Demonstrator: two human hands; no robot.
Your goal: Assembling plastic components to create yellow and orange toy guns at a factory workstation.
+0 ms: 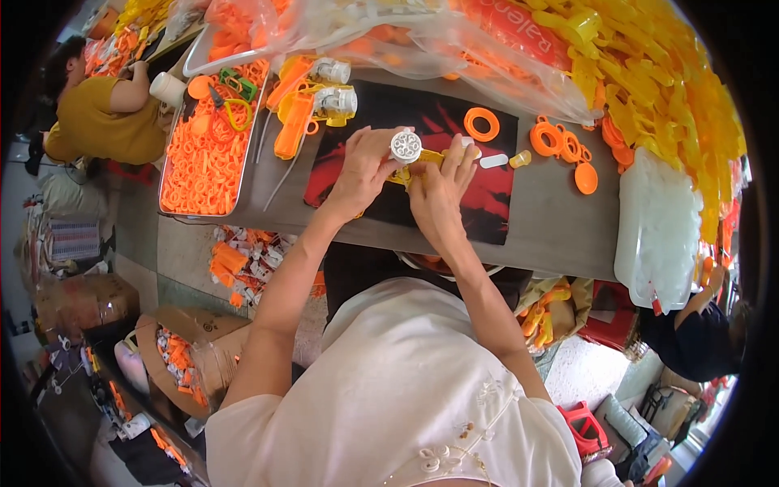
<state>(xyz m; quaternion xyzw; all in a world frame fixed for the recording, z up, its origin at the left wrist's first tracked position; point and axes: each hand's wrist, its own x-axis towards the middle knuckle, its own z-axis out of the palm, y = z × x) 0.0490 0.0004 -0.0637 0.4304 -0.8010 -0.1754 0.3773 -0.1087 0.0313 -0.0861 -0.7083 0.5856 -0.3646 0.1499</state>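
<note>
Over a black and red mat I have both hands close together. In my left hand is a yellow plastic housing with a white round patterned end facing up. My right hand has its fingers closed on the other end of the yellow plastic housing, which they partly cover. Right of that hand lie a white oval piece and a small yellow cylinder. An orange ring rests beyond them. Off to the left are orange and yellow pieces with clear ends.
At left stands a tray of small orange parts, with pliers on top. Orange rings, a yellow parts heap and a translucent bin are at right. Clear bags lie at the back. People sit at both sides.
</note>
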